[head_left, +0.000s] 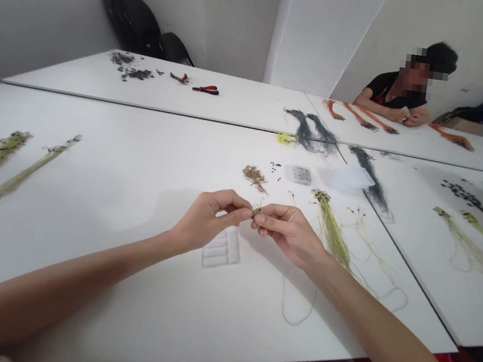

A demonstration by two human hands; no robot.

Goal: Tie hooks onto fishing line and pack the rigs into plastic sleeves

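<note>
My left hand and my right hand meet above the white table, both pinched on a small brownish hook-like piece between the fingertips. A thin olive line hangs from it and loops on the table below my right wrist. A clear plastic compartment box lies just under my left hand. A bundle of green lines lies right of my right hand. A small pile of brown hooks sits beyond my hands.
Green line bundles lie at the left. A second clear box, dark grey line bundles and red-handled pliers lie farther back. Another person works with orange lines at the far right table.
</note>
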